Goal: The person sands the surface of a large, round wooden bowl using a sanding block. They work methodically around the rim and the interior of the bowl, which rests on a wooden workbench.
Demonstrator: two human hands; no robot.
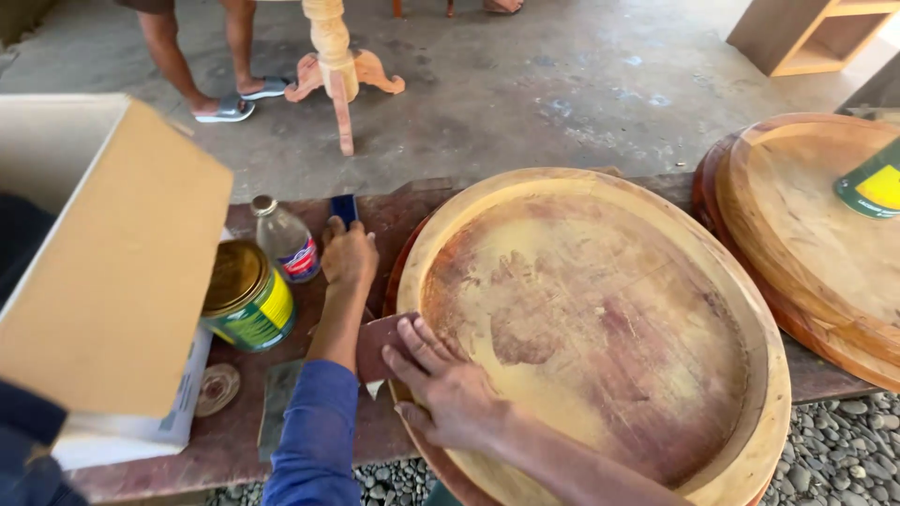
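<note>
A big round wooden tray (741,309) with a raised rim lies on a reddish workbench (225,440), its inside smeared with filler and reddish stain. My right hand (450,389) rests on the tray's left rim and pinches a brown piece of sandpaper (380,342). My left hand (349,255), in a blue sleeve, reaches forward over the bench and lies on a dark blue flat object (344,208) near the bench's far edge; whether it grips it is unclear.
A green-yellow tin (248,298), a small bottle (288,242), a round lid (218,389) and a cardboard box (112,272) sit at left. More round trays (806,244) with another tin (872,187) stand at right. A carved table leg (333,56) and a person's legs (202,56) are beyond.
</note>
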